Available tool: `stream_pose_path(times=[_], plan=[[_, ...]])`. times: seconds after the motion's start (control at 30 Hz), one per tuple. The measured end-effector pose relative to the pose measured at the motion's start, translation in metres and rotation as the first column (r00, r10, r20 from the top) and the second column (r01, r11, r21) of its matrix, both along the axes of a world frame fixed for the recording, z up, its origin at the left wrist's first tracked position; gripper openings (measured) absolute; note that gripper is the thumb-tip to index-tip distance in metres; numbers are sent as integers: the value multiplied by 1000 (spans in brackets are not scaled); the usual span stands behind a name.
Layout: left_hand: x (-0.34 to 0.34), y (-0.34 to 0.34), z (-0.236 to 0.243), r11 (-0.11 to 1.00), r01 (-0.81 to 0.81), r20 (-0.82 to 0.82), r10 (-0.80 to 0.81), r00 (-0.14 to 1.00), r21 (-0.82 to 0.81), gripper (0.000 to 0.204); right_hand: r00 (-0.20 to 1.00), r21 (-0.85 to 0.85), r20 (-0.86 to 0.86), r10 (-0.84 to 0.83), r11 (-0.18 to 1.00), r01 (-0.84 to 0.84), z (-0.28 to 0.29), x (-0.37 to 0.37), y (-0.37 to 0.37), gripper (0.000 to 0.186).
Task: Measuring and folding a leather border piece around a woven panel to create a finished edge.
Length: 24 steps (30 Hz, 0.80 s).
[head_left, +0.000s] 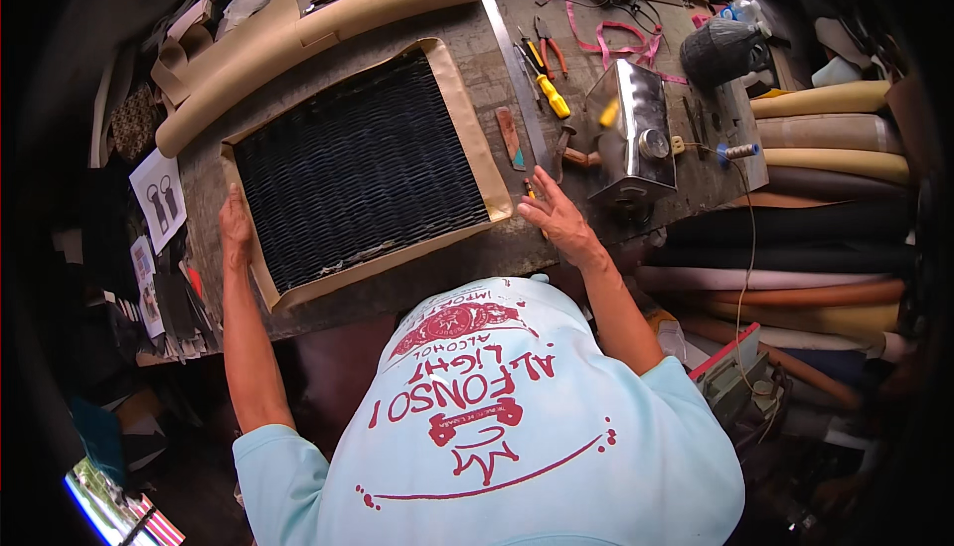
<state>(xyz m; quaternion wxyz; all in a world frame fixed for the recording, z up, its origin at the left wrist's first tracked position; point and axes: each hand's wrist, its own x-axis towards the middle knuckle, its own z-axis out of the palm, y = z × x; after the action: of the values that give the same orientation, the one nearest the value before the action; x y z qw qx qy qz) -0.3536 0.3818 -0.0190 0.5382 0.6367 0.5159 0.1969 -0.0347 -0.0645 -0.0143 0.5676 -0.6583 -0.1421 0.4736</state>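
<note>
A black rectangular panel (348, 168) with a wavy ribbed surface lies on the worktable, framed by a tan border (467, 139) whose edges look folded. Beside its left edge is my left hand (236, 228), seen side-on with the fingers stretched along the border and touching it. Just off the panel's near right corner, my right hand (558, 220) is raised, empty, its fingers apart. A small orange-and-black tool (531, 189) lies partly behind that hand. Close by are a hammer (576, 156) and a flat wooden-handled blade (511, 139).
A long tan roll (328, 49) lies behind the panel. To the right stand a shiny metal box (631, 129) and a dark bin (723, 51). A metal ruler (512, 69), yellow screwdriver (553, 96), pliers (550, 47) and pink tape (621, 44) lie farther back. Material rolls (825, 139) are stacked at right.
</note>
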Motion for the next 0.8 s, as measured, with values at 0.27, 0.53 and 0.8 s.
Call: stream_pose_path(times=[0.27,0.53,0.8], plan=[[-8,7,-5,998,56,-73,-52,996,41,63,999,217,32,-7,976,0,10,6,29,83],[-15,16,-12,993,93,-105,-85,991,78,67,898,105,439,27,991,-81,6,17,66,54],[1,0,11,998,61,-121,-61,991,-4,69,794,95,598,-110,993,65,2,-5,74,43]])
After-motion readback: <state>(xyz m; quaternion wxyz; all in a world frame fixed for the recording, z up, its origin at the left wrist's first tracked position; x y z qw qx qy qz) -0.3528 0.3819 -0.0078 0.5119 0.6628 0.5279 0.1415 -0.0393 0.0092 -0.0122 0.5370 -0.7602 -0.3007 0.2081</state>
